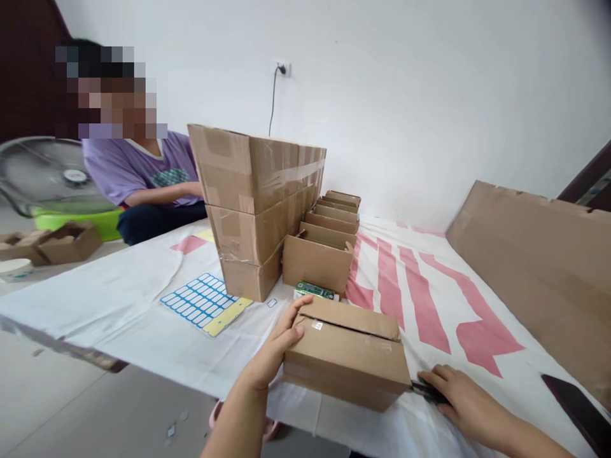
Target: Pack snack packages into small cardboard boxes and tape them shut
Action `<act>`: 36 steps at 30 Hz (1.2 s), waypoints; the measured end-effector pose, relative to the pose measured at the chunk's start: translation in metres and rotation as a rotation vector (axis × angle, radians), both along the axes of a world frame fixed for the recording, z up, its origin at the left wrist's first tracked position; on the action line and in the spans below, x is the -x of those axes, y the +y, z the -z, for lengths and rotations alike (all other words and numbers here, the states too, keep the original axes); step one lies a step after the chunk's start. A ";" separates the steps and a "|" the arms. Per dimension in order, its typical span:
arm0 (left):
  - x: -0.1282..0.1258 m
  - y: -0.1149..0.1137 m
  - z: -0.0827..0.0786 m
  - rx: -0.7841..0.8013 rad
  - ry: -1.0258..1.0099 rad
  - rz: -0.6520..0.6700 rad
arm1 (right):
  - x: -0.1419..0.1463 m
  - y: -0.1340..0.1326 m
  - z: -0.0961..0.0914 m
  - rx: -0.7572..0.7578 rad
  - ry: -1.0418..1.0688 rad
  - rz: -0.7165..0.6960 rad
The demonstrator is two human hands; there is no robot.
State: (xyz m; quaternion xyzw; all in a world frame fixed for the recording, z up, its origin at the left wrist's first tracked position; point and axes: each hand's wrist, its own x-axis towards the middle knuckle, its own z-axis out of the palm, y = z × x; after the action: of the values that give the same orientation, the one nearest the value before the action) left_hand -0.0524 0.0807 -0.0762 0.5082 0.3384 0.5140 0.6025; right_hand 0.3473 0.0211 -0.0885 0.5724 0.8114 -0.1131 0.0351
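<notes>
A small closed cardboard box [351,353] lies on the white and red cloth [429,305] in front of me. My left hand [277,346] grips its left end, thumb on the top flap. My right hand [461,397] rests on the cloth at the box's right corner and holds a dark tool [424,389] whose tip touches that corner; I cannot tell what tool it is. Just behind the box lies a small green and white packet [315,291].
Three large taped cartons [252,210] are stacked at centre, with a row of small open boxes [324,245] beside them. A sheet of blue labels [203,302] lies to the left. A seated person [143,184], a fan [48,175], flat cardboard [539,267] and a dark object [580,413] surround the table.
</notes>
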 end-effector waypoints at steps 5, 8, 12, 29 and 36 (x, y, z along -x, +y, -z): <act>0.000 0.000 0.000 -0.013 -0.011 -0.005 | 0.023 0.018 -0.041 -0.350 0.111 -0.083; 0.000 0.000 0.001 -0.021 -0.004 -0.018 | 0.048 0.027 -0.063 -0.551 0.214 -0.173; -0.001 0.000 0.000 -0.024 0.005 -0.017 | 0.080 0.034 -0.076 -0.570 0.273 -0.272; 0.002 0.000 0.003 -0.047 0.036 -0.015 | 0.099 0.045 -0.080 -0.490 0.259 -0.354; 0.002 0.000 0.004 -0.104 0.026 -0.015 | 0.099 0.053 -0.086 -0.507 0.274 -0.345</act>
State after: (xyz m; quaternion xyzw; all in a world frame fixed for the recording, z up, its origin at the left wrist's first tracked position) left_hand -0.0542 0.0809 -0.0798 0.5428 0.3230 0.5287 0.5670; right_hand 0.2478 0.0737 -0.0030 0.3966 0.8958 0.0238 -0.1991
